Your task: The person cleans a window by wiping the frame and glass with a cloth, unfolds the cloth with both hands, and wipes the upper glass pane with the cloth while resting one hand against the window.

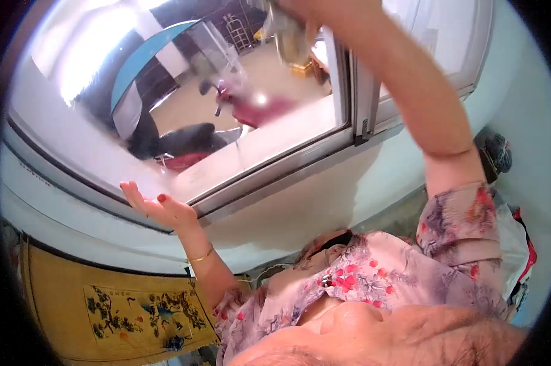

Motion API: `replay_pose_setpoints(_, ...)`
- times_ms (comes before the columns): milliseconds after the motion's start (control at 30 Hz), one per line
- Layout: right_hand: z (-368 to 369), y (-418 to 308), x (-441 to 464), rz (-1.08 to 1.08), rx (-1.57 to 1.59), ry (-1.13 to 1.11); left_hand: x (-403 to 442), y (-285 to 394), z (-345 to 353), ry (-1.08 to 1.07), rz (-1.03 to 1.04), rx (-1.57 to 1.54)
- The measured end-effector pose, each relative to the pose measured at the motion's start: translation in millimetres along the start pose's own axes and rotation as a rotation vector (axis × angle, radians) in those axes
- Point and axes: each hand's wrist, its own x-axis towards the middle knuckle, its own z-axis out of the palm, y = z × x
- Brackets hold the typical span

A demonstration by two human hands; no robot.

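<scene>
My right arm reaches up to the top of the view, where my right hand (324, 11), partly cut off by the edge, holds a greyish cloth (291, 38) at the window glass. The cloth hangs down from the hand and is somewhat blurred. On the left, my left hand (159, 208) is raised with its fingers stretched out and holds nothing. It is near the lower window frame (269, 177); whether it touches the frame I cannot tell. A gold-coloured bangle (201, 256) circles the left wrist.
Through the glass, a red scooter (257, 111) and a blue canopy (142, 52) show outside. A second window pane (422, 36) is at the upper right. Below left lies a yellow panel with a painted picture (147, 314). Bags and fabric (514, 238) are at the right.
</scene>
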Motion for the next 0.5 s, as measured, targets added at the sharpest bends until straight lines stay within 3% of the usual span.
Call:
replay_pose_setpoints(100, 32.3, 14.0, -68.9, -0.026, -0.061, 0.039, 0.1, -1.0, -1.3, 0.013, -0.008, -0.009)
replay_pose_setpoints(133, 6.9, -8.4, -93.1, 0.167, 0.197, -0.211, 0.6, -0.3, -1.7, 0.011, -0.024, -0.015)
replay_pose_setpoints(200, 6.8, -17.2, -145.7, -0.090, -0.061, -0.269, -1.7, -2.6, -3.5, 0.009, -0.060, -0.024)
replay_pose_setpoints(267, 0.1, -36.1, -186.7, 0.009, 0.131, -0.355, -4.3, -10.8, -4.4, -0.014, -0.043, -0.080)
replay_pose_setpoints(433, -25.1, -70.9, -248.8, 0.135, 0.251, -0.603, -7.2, -11.3, -7.8, 0.003, -0.180, -0.204)
replay_pose_setpoints(500, -37.1, -80.1, -253.7, 0.353, 0.460, -0.648, -9.3, -0.6, -8.8, 0.008, -0.240, -0.257)
